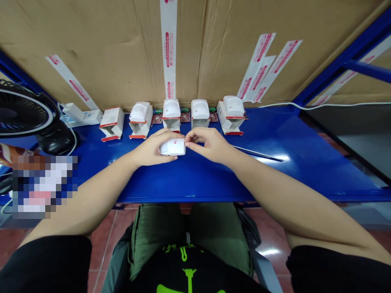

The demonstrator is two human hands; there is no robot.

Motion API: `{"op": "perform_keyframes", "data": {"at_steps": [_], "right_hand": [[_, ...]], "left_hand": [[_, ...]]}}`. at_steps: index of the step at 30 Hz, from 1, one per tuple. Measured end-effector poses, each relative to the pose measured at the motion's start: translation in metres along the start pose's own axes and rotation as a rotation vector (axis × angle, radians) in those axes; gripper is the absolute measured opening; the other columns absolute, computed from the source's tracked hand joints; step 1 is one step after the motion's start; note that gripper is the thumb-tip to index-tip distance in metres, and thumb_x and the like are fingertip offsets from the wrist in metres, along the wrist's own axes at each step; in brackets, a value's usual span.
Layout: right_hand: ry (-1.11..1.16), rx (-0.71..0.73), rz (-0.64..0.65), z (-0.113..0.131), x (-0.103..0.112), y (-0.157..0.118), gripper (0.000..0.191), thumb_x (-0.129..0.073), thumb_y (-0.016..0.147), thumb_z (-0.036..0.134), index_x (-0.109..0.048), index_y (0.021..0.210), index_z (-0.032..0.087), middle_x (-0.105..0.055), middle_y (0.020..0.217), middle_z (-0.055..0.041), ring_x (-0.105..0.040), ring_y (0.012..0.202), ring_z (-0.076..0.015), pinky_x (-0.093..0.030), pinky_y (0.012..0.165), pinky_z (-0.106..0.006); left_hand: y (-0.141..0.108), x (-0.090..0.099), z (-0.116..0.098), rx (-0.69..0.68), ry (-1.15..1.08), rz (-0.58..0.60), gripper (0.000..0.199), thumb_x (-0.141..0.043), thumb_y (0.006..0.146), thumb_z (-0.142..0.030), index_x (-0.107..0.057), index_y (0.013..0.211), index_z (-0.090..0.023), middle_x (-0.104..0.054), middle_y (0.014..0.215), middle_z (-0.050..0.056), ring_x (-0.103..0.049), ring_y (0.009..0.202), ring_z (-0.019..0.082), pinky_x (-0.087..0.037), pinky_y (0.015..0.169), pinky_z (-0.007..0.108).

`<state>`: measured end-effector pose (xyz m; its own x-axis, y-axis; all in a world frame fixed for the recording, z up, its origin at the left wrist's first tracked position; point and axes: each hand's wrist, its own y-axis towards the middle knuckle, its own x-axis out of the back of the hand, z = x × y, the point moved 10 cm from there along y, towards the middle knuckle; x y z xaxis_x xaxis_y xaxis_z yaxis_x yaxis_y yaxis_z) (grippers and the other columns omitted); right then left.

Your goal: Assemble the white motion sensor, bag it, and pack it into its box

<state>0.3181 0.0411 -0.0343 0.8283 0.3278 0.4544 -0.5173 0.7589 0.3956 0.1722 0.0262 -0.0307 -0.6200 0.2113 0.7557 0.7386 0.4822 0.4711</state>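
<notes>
My left hand (pixel 152 148) is wrapped round a white motion sensor housing (pixel 173 147) with a small red mark, holding it low over the blue table. At the housing's right end, the thumb and forefinger of my right hand (pixel 205 142) pinch together; whatever is between them is too small to make out. Behind my hands stand several small open cartons. Similar white housings rest on most of them, such as this housing (pixel 171 108) in the middle. The leftmost carton (pixel 111 122) carries none. Red circuit boards (pixel 185 117) lie between some cartons.
A thin dark rod (pixel 259 154) lies to the right of my hands on the blue table (pixel 183 183). At the left are a black fan (pixel 23 110), a power strip (pixel 87 118) and a cable. Taped cardboard (pixel 122 49) walls the back, and blue frame bars rise at the sides.
</notes>
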Motion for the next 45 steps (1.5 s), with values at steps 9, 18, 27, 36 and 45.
{"op": "perform_keyframes", "data": {"at_steps": [9, 18, 27, 36, 45], "right_hand": [[0.059, -0.031, 0.090, -0.004, -0.002, 0.000, 0.014, -0.073, 0.094, 0.035, -0.072, 0.090, 0.022, -0.076, 0.091, -0.0033, -0.068, 0.081, -0.0170, -0.060, 0.086, -0.039], [-0.010, 0.022, 0.048, 0.001, 0.003, 0.001, 0.017, -0.071, 0.097, 0.037, -0.071, 0.089, 0.022, -0.077, 0.093, -0.0041, -0.065, 0.078, -0.0167, -0.058, 0.081, -0.037], [0.235, -0.156, 0.055, -0.017, -0.006, 0.003, 0.020, -0.080, 0.084, 0.037, -0.068, 0.086, 0.022, -0.071, 0.081, -0.0005, -0.066, 0.076, -0.0155, -0.060, 0.078, -0.035], [-0.218, 0.109, -0.021, 0.011, 0.002, -0.003, 0.010, -0.064, 0.098, 0.028, -0.070, 0.093, 0.022, -0.076, 0.092, -0.0046, -0.068, 0.079, -0.0180, -0.061, 0.082, -0.038], [-0.673, 0.276, 0.007, 0.025, -0.012, -0.008, 0.034, -0.041, 0.114, 0.026, -0.074, 0.115, 0.017, -0.073, 0.110, -0.0157, -0.069, 0.096, -0.0270, -0.058, 0.085, -0.041]], "left_hand": [[0.001, -0.002, -0.003, 0.004, 0.030, 0.017, 0.057, -0.084, 0.097, -0.035, -0.067, 0.150, -0.025, -0.075, 0.132, 0.013, -0.071, 0.118, 0.030, -0.061, 0.111, 0.051], [0.000, 0.001, -0.009, 0.019, 0.131, -0.024, 0.059, -0.081, 0.097, -0.028, -0.065, 0.154, -0.026, -0.069, 0.126, 0.011, -0.070, 0.117, 0.030, -0.063, 0.110, 0.050], [-0.001, 0.002, -0.010, 0.000, 0.201, -0.058, 0.061, -0.079, 0.095, -0.023, -0.064, 0.155, -0.027, -0.066, 0.123, 0.010, -0.069, 0.117, 0.030, -0.064, 0.107, 0.049], [-0.001, 0.004, -0.006, 0.047, 0.226, -0.071, 0.061, -0.080, 0.095, -0.024, -0.066, 0.154, -0.028, -0.065, 0.121, 0.009, -0.069, 0.115, 0.030, -0.064, 0.105, 0.050], [0.000, 0.006, -0.010, 0.016, 0.221, -0.113, 0.058, -0.079, 0.097, -0.027, -0.065, 0.154, -0.024, -0.068, 0.124, 0.011, -0.069, 0.116, 0.030, -0.064, 0.106, 0.049]]}}
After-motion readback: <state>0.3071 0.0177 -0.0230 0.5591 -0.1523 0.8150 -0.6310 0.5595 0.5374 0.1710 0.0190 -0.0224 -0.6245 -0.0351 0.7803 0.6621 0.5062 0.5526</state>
